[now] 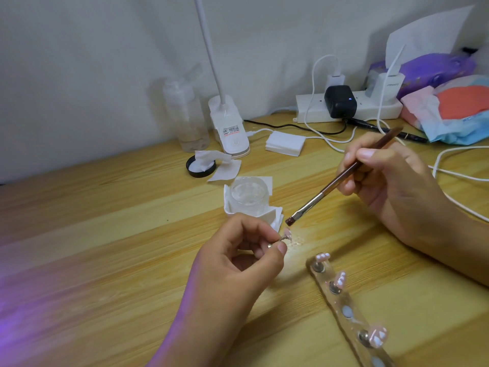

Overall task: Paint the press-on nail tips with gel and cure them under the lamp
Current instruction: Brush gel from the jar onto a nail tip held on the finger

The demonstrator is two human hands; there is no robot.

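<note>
Hands: pinching nail tip [288,232] in left hand [243,250], low over table [105,234]; gripping brush [341,178] in right hand [391,181], bristles just above tip | three more tips [323,256] on strip [340,300]; curing likely still left

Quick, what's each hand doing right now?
Left hand: pinches a small holder carrying a nail tip.
Right hand: grips the brush.

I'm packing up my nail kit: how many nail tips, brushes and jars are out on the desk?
Nail tips: 4
Brushes: 1
Jars: 1
Total: 6
</note>
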